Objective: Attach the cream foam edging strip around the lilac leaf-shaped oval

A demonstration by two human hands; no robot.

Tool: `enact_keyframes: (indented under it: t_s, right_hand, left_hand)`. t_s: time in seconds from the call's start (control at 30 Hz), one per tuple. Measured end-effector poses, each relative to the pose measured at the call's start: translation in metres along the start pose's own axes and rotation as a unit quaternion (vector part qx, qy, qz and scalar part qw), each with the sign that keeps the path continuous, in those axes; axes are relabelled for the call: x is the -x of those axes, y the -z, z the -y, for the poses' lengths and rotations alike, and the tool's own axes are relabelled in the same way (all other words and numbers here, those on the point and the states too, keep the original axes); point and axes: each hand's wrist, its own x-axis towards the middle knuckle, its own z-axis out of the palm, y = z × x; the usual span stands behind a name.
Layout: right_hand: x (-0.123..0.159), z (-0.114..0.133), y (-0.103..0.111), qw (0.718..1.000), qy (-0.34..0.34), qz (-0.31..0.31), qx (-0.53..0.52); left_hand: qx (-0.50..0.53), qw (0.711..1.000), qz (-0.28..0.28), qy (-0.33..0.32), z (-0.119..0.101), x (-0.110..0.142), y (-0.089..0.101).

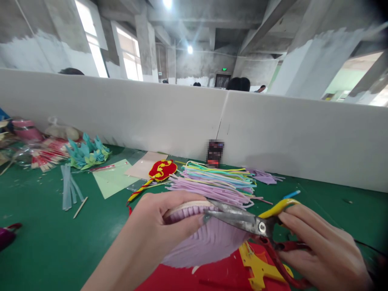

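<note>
My left hand (172, 220) is closed on a lilac pleated piece (209, 242) with a pale curved rim (188, 206); thumb and fingers pinch it near that rim. In my right hand (321, 242) are scissors (245, 218) with one yellow and one red handle. The scissor blades are parted, their tips at the rim close to my left thumb; whether they touch the piece I cannot tell. Beneath the lilac piece lies a red sheet (215, 279). A yellow glue gun (257, 266) rests there, partly behind the scissors' red handle.
Behind my hands lie pastel fuzzy sticks (215, 182) and a red-and-yellow fuzzy fan (162, 169). Farther left are a green paper sheet (112, 178), clear glue sticks (69, 188) and teal folded-paper pieces (87, 151). A white partition (136, 113) borders the green table (100, 238).
</note>
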Motion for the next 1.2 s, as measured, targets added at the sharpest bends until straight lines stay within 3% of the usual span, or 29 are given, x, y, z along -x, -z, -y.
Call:
enact_keyframes:
  t_s: [0.43,0.93,1.2]
  right_hand:
    - [0.003,-0.006,-0.005,1.000,0.006,-0.007,-0.014]
    - [0.010,-0.008,-0.008,0.999,0.019,-0.015,0.022]
    - [0.008,-0.002,-0.010,1.000,-0.005,-0.017,0.018]
  left_hand:
    - [0.005,1.000,-0.015,-0.001,0.001,-0.001,-0.002]
    - [-0.012,1.000,0.005,0.004,0.005,-0.005,-0.001]
    - [-0.014,1.000,0.019,0.004,0.008,-0.009,-0.002]
